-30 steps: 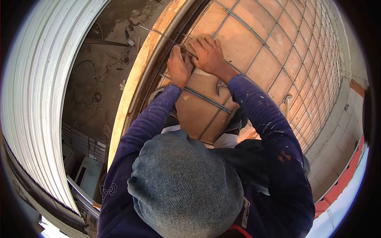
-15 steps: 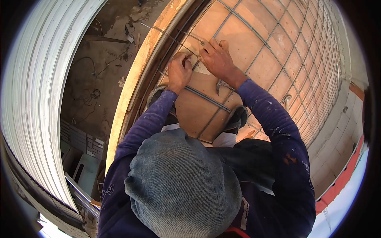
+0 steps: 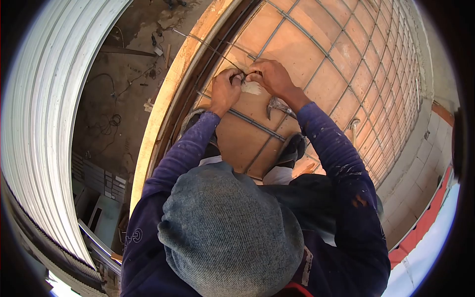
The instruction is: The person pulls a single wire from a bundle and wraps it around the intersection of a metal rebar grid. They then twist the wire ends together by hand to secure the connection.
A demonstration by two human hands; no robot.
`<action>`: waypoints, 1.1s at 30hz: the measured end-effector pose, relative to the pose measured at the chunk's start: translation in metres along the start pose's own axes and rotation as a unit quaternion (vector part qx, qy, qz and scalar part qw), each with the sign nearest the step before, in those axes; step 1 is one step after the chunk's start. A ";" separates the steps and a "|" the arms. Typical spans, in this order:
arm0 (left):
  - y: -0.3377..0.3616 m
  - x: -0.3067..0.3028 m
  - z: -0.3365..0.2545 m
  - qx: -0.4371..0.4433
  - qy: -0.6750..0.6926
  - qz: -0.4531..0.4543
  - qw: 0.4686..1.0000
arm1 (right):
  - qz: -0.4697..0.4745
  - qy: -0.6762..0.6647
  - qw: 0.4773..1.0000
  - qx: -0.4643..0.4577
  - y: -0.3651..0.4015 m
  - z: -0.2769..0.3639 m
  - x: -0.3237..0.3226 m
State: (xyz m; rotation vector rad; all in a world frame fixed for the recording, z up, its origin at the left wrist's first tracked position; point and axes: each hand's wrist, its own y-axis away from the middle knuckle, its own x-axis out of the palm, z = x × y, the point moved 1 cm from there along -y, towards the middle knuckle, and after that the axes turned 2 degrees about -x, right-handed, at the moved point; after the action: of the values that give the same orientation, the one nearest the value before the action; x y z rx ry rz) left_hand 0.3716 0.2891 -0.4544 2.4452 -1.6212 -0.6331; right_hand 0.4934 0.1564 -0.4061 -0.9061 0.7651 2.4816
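My left hand (image 3: 226,90) is closed, with thumb and fingertips pinched together around the end of a thin rod or wire (image 3: 210,48). Close beside it on the right, my right hand (image 3: 271,78) has its fingers curled in toward the same spot. What lies between the fingertips is too small to make out. Both hands are above the grid of steel bars (image 3: 305,33), which lies over brown panels (image 3: 257,131). A claw-like metal tool head (image 3: 278,105) shows just below my right wrist.
A wooden edge board (image 3: 166,96) curves along the left, with a drop to the ground (image 3: 111,89) beyond it. Corrugated metal sheeting (image 3: 47,99) stands at far left. Another hammer-like tool (image 3: 354,124) lies right of my right arm. My shoes (image 3: 293,148) rest on the panels.
My right hand has turned and curled its fingers down, closer to my left hand. The left fingers have shifted slightly. The view has moved a little.
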 end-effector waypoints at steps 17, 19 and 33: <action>0.037 -0.122 -0.095 0.192 -0.417 -0.300 0.836 | -0.203 0.265 0.939 -0.085 -0.027 0.027 0.044; 0.024 -0.126 -0.079 0.128 -0.412 -0.268 0.861 | -0.211 0.254 0.942 -0.060 -0.023 0.026 0.049; 0.012 -0.127 -0.062 0.111 -0.365 -0.202 0.902 | -0.012 0.114 0.993 -0.031 -0.014 0.012 0.010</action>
State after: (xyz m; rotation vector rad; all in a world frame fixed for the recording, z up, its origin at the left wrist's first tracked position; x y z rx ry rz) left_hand 0.3451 0.3917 -0.3604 2.9513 -1.4168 -1.6818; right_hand 0.4872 0.1761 -0.4102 -1.2293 0.7468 2.4202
